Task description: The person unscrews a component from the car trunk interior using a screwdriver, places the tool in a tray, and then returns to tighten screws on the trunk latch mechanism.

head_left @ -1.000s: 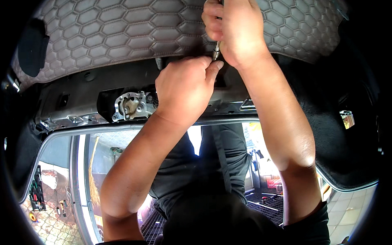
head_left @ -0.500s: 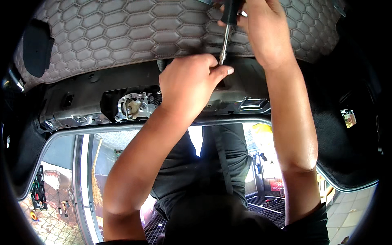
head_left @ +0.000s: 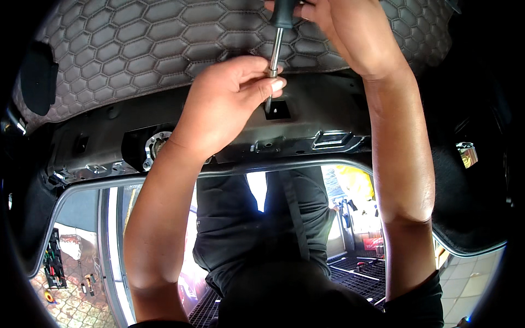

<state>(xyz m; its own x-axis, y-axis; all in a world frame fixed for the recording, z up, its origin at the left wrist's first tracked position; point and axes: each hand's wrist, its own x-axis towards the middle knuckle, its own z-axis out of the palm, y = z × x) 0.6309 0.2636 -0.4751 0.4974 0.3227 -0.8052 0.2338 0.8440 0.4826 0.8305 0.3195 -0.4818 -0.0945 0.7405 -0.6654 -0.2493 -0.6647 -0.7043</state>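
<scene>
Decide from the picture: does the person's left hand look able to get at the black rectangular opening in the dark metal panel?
Probably yes: the black rectangular opening lies near the left hand, mostly uncovered. The silver-shafted, dark-handled screwdriver it pinches partly covers one edge, so letting go might come first.

Black on the screwdriver handle (head_left: pixel 283 13) at twelve o'clock; bright silver down the screwdriver shaft (head_left: pixel 277 46) just beneath. Grey-brown across the quilted lining (head_left: pixel 158 33) from ten o'clock to one, stitched all over in stretched hexagons. Glossy black along the panel (head_left: pixel 328 106) below; silver on the latch (head_left: pixel 150 150) just past nine. Plain black on the trousers (head_left: pixel 219 218) at six and the sleeve (head_left: pixel 421 300) between four and five. Vivid yellow on the crumpled sheet (head_left: pixel 358 183) after three. Pale, in squares, on the tiles (head_left: pixel 473 284) at four; diamond-patterned on the ground (head_left: pixel 71 311) towards eight.
</scene>
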